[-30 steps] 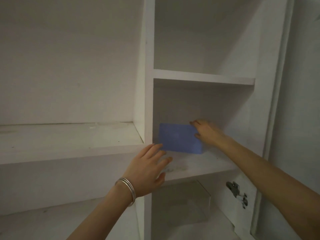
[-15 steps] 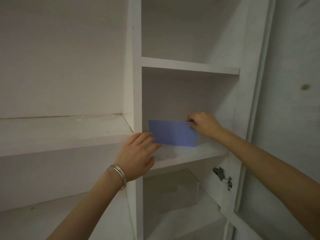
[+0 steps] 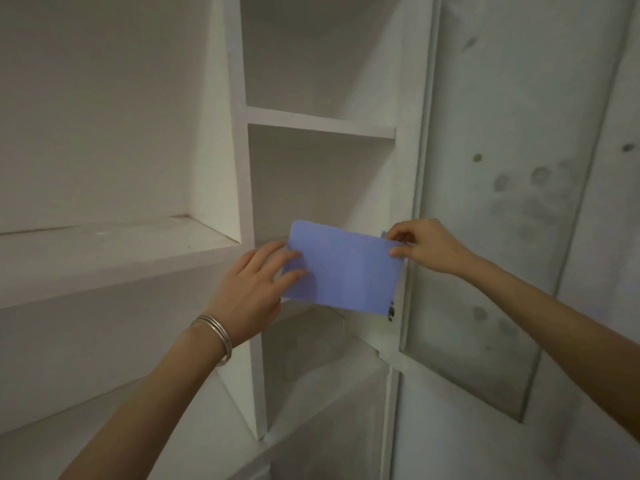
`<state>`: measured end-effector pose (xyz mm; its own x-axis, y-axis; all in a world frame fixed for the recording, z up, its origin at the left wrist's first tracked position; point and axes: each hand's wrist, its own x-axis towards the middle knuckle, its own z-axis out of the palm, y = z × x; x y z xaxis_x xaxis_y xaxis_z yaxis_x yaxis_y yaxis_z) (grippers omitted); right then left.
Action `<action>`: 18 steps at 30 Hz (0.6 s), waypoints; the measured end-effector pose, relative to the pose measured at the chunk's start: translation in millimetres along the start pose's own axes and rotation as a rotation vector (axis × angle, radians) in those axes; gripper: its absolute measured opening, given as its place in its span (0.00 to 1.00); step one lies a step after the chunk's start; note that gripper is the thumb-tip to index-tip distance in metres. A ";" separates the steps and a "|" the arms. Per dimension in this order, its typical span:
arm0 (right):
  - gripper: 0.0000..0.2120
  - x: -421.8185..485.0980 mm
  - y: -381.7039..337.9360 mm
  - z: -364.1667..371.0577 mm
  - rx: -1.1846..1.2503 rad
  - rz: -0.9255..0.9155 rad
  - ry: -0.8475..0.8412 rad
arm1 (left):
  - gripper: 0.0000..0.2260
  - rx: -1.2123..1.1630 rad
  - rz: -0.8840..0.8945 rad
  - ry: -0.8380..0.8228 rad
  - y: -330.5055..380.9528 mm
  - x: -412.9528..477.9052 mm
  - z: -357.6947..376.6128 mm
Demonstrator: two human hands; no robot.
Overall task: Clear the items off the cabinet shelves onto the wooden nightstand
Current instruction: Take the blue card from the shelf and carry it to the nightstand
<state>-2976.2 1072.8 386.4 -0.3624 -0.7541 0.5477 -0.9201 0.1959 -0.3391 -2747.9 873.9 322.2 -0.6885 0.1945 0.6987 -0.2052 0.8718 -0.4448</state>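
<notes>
Fingers [image 3: 398,251] of the right hand [image 3: 427,245] pinch the top right corner of a flat, pale blue rectangular packet [image 3: 341,268], while the left hand [image 3: 252,289] grips its left edge. It hangs in front of the white cabinet's narrow middle shelf [image 3: 320,124]. Silver bangles [image 3: 216,332] circle the left wrist.

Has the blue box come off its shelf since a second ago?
Yes. The blue box has come forward and out: it now hangs past the shelf's front edge, held by the left hand and right hand.
</notes>
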 end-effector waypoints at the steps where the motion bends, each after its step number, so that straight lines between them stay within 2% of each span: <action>1: 0.09 -16.3 -1.9 -4.3 0.015 0.042 -0.005 | 0.27 -0.019 0.018 0.016 5.0 -1.6 -2.5; 3: 0.09 -51.5 -4.2 -12.8 0.028 0.135 -0.046 | 0.27 -0.069 0.062 0.029 19.4 -5.0 -7.0; 10: 0.05 -169.3 -9.4 -49.0 0.177 0.434 -0.410 | 0.21 -0.292 0.296 0.133 88.9 -13.9 -24.1; 18: 0.07 -272.2 -7.8 -81.9 0.252 0.654 -0.487 | 0.08 -0.542 0.568 0.224 166.9 -5.7 -27.1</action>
<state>-2882.6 1327.9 302.6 -0.6521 -0.7345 -0.1876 -0.4666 0.5839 -0.6643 -2759.3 1030.5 259.2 -0.4193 0.7075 0.5689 0.5376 0.6984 -0.4724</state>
